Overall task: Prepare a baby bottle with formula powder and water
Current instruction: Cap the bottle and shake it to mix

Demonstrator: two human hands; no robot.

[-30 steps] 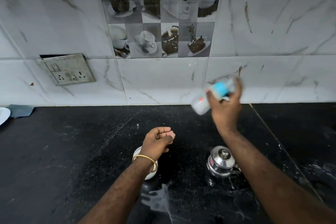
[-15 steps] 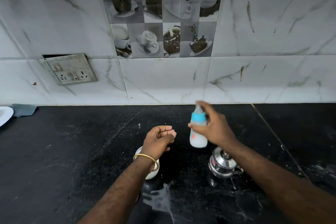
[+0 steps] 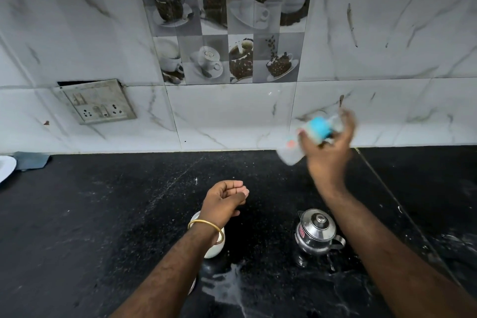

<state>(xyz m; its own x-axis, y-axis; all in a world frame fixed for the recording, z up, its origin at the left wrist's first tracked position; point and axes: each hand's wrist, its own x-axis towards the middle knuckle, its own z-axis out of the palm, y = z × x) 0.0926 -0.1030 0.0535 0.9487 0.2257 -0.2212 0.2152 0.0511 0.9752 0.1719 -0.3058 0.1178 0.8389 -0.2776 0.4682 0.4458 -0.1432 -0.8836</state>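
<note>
My right hand (image 3: 329, 152) is raised in front of the wall tiles and grips a small baby bottle (image 3: 293, 150) with a blue collar. The bottle is tilted, base down-left, and blurred by motion; white liquid shows inside. My left hand (image 3: 223, 200) hovers loosely curled and holds nothing, above a white cup (image 3: 215, 249) that my wrist partly hides. A small lidded steel pot (image 3: 316, 232) stands on the black counter (image 3: 103, 214) below my right forearm.
Spilled white liquid (image 3: 224, 285) lies on the counter near the front. A loose wall socket plate (image 3: 96, 102) hangs at the left. A white plate edge (image 3: 6, 168) and a grey cloth (image 3: 31, 160) sit at the far left.
My right hand has swung the bottle up and to the right from an upright position low over the counter, tilting it. My left hand has stayed in place.
</note>
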